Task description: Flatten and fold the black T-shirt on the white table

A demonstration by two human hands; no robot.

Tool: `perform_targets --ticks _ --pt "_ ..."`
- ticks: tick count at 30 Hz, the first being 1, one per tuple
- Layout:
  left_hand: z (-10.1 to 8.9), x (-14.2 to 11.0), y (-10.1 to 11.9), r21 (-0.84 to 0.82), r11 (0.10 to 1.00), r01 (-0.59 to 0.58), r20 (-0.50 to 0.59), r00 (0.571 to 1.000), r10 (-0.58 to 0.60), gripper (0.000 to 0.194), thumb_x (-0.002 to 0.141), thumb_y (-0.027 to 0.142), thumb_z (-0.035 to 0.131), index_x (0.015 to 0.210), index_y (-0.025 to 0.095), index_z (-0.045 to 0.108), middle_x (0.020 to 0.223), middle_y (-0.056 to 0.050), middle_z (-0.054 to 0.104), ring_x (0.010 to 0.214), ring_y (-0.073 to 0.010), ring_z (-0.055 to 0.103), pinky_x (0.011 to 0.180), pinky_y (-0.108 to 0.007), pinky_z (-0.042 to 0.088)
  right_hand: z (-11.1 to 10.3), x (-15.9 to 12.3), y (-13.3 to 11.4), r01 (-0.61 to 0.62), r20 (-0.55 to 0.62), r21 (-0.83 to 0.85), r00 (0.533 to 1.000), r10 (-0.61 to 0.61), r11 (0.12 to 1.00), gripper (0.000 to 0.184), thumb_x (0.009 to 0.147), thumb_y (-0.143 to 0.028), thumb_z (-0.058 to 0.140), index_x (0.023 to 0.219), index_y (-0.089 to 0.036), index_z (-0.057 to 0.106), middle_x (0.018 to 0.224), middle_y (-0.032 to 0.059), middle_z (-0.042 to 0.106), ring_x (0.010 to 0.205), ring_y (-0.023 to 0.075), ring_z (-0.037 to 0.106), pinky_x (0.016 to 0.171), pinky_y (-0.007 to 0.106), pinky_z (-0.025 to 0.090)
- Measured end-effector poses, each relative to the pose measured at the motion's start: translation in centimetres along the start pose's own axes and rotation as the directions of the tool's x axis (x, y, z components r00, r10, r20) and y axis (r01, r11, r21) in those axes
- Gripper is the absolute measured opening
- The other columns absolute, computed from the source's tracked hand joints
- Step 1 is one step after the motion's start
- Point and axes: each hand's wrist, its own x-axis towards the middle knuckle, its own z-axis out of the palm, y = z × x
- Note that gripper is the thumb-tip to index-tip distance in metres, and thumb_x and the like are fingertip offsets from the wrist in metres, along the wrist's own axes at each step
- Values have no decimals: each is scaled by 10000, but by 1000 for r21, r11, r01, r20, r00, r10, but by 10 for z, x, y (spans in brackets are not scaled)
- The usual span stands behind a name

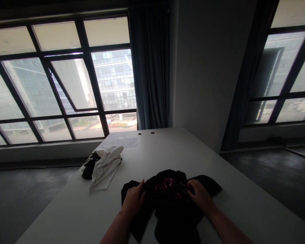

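A crumpled black garment (171, 200) with pink lettering lies on the white table (167, 149) in front of me. My left hand (132, 200) rests on its left part, fingers together and bent down into the cloth. My right hand (200, 195) lies on its right part, fingers curled into the fabric near the pink print. Both hands appear to grip the cloth.
A white garment (105, 166) lies heaped over another black one (89, 165) at the table's left edge. Sheets of paper (119, 140) lie at the far end, near two round holes. Large windows, a dark curtain and a wall stand behind the table.
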Motion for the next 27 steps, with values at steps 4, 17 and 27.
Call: perform_targets --ticks 4,17,27 --pt "-2 2 11 120 985 126 32 991 -131 568 1058 347 375 1594 173 444 1147 -143 776 1119 -296 712 1006 -427 450 -2 0 -7 54 88 37 994 -57 998 171 917 -384 563 815 -250 536 919 40 687 929 242 639 1212 577 286" --pt "3 -4 9 139 990 17 -185 983 9 168 909 230 605 1027 229 725 1163 -95 695 1099 -280 626 967 -403 466 -2 -3 -15 120 20 131 992 -124 984 260 994 -438 500 867 -248 623 960 74 667 955 252 637 950 418 514" --pt "5 -3 9 92 993 -81 -157 983 94 166 796 94 558 864 238 608 892 -39 736 943 -237 698 1235 -511 302 9 1 0 -2 -11 156 1000 4 988 360 939 -482 512 1008 -229 759 1145 118 711 1112 289 677 1011 430 520"
